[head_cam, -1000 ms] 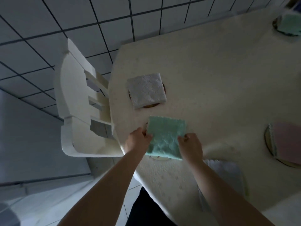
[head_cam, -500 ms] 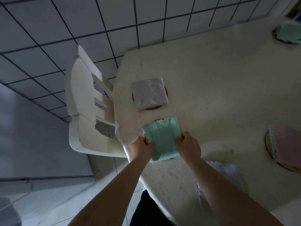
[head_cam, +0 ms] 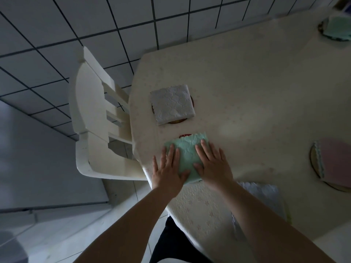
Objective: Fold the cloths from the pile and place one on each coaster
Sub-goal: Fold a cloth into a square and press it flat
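A: Chair (head_cam: 98,118), white plastic, stands at the far left, pushed up against the counter (head_cam: 247,76). What comes next?

B: Grey cloth (head_cam: 171,103), folded square, lying on a coaster (head_cam: 177,121) of which only a thin rim shows at its near edge.

A: And nearer the person?

B: The left hand (head_cam: 168,168) lies flat, fingers straight and spread; this grip has hold of nothing, it only presses on the left part of the green cloth (head_cam: 187,152). Its outer fingers rest on the counter itself.

A: So the cloth is under the hand, not in it?

B: Yes. The green cloth lies folded between and beneath both palms. A sliver of a red-rimmed coaster (head_cam: 184,136) peeps out at its far edge.

A: The other grip?

B: The right hand (head_cam: 212,164) is likewise flat and wide open, fingers straight, pressing the cloth's right part with the thumb laid across it.

A: Further right?

B: A white cloth pile (head_cam: 266,194) just behind the right forearm, then a pink cloth (head_cam: 334,162) on a round coaster (head_cam: 315,166) near the right edge. At the far top corner a second green cloth (head_cam: 340,27) sits on another coaster (head_cam: 322,27).
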